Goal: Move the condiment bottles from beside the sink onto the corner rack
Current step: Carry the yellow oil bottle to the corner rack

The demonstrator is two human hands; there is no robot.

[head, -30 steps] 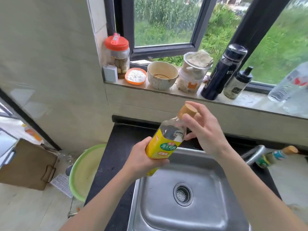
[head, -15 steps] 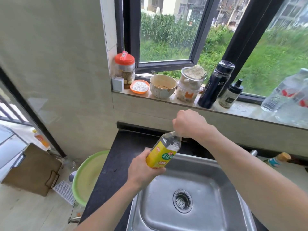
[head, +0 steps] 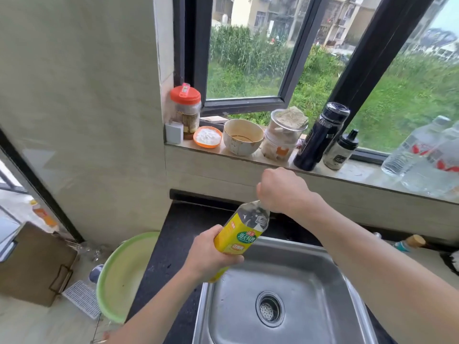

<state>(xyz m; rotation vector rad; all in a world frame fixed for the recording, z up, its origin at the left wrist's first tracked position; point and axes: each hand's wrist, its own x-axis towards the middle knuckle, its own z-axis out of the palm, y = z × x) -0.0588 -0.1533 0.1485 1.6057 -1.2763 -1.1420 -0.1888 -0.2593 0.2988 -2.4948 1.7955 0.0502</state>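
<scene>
The left hand is wrapped around the lower body of a yellow-labelled bottle, which is held tilted above the near-left corner of a steel sink, its neck leaning up and to the right. The right hand is closed in a fist over the top of the bottle, so that the cap is hidden beneath the fingers. The bottle is clear above the label, and little liquid is seen in that upper part. A dark counter is seen to the left of the sink and behind it. A second bottle with a tan cap is seen lying on its side on the counter to the right of the sink. Behind the hands, a windowsill is lined, from left to right, with a red-lidded jar, a small orange dish of white powder, a cream bowl, a clear tub, a dark flask, a small dark-capped bottle and clear water bottles. A green basin is seen below the left edge of the counter. The corner rack cannot be made out.
</scene>
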